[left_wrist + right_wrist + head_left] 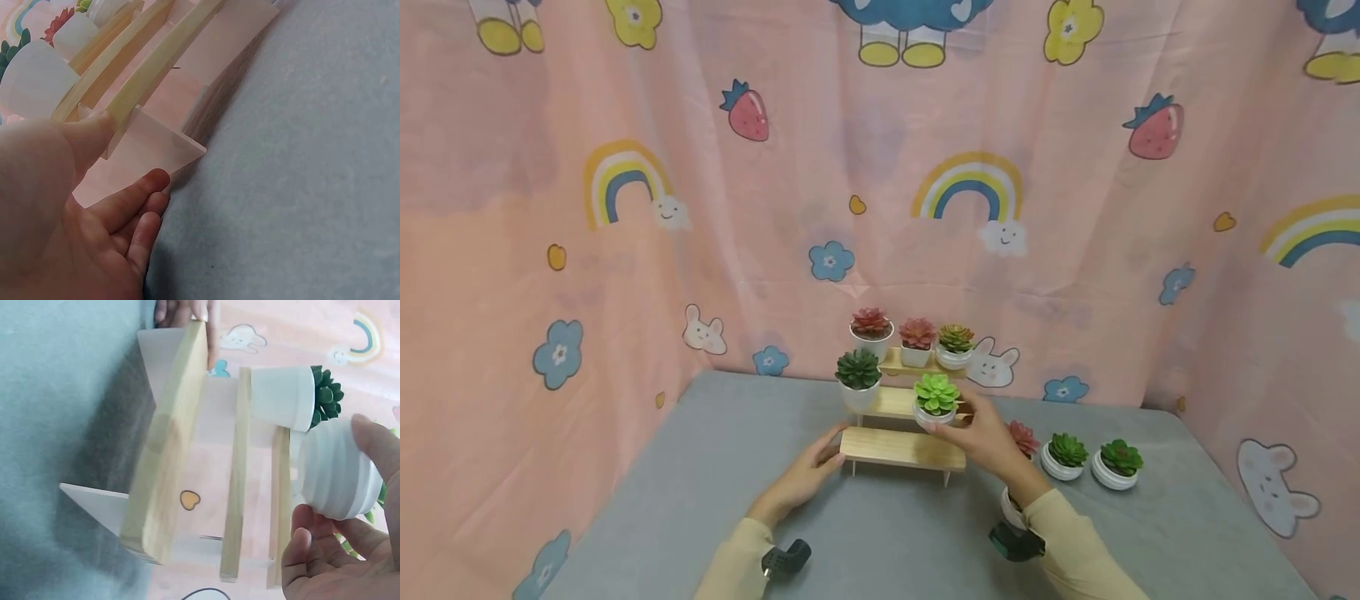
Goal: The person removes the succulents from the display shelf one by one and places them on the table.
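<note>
Below the head view's centre, my right hand (981, 433) pinches the potted bright green succulent (936, 396); my left hand (808, 471), fingers (134, 197) loosely extended, touches the wooden stand (902, 448). My right wrist (1025, 482) partly hides a reddish succulent (1022, 437).

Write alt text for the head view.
A person's right hand holds a bright green potted plant near a three-tier wooden stand; the left hand touches its lowest tier. Four more plants sit on the upper tiers, others on the grey table, before a pink patterned curtain.
</note>
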Demonstrator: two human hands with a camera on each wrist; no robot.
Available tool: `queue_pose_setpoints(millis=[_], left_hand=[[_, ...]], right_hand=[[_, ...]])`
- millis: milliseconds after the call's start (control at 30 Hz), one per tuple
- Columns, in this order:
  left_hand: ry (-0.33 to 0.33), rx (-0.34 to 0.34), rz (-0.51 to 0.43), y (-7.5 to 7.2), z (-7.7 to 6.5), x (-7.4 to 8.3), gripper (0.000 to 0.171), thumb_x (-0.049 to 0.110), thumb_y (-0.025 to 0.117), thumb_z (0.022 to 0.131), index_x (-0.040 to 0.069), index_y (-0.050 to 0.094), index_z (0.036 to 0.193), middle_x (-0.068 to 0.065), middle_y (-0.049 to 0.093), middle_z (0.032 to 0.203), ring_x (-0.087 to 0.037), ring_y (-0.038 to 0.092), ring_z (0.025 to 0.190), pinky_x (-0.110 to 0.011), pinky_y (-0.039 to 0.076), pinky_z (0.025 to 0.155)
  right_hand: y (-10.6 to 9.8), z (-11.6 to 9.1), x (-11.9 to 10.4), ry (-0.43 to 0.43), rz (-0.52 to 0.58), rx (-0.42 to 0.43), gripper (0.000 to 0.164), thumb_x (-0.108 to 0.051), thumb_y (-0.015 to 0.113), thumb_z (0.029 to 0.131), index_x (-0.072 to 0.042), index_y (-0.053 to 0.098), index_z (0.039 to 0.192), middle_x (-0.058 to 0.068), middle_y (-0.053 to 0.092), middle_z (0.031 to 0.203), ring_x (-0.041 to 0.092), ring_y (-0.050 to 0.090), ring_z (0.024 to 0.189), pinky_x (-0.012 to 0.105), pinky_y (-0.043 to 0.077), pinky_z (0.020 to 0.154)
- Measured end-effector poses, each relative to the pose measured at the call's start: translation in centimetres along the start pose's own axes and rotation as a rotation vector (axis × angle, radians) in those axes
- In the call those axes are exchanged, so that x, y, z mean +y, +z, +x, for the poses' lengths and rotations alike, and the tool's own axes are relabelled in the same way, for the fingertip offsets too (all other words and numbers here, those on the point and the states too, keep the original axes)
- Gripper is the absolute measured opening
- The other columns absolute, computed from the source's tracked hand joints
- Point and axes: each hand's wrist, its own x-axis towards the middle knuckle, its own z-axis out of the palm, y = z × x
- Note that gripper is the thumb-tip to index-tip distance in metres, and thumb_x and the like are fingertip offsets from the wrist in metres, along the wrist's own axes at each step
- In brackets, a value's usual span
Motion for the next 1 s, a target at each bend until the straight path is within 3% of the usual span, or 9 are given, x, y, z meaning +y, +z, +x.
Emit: queue_pose_setpoints(millis=[467,667,1000], left_hand=[[0.007,-0.004,0.001,0.0,0.1,-0.1,0.063,0.035,0.05,0.107,0.019,0.024,0.162,-0.026,0.039,0.158,-0.045,0.044,0.143,-0.062,0.037,0.115],[0.002,0.0,-0.001,0.0,0.2,-0.2,0.061,0.032,0.049,0.108,0.018,0.024,0.162,-0.027,0.039,0.158,-0.046,0.043,0.143,-0.063,0.036,0.115],[0.017,-0.002,0.015,0.0,0.2,-0.3,0.062,0.034,0.049,0.107,0.017,0.026,0.162,-0.027,0.04,0.157,-0.047,0.044,0.143,-0.063,0.037,0.114]], right_hand=[[-1.3,-3.1,0.5,-0.045,-0.085,0.083,0.062,-0.022,0.081,0.087,-0.003,0.056,0.14,0.015,0.064,0.131,0.024,0.061,0.111,0.033,0.052,0.087],[-1.8,-4.2,1.2,-0.054,-0.085,0.104,0.062,-0.021,0.081,0.087,-0.004,0.056,0.14,0.015,0.065,0.131,0.008,0.06,0.103,0.027,0.052,0.083],[-3.1,-6.1,1.7,-0.03,-0.079,0.123,0.063,-0.024,0.078,0.09,-0.003,0.052,0.144,0.017,0.064,0.132,-0.001,0.059,0.105,0.032,0.055,0.089]])
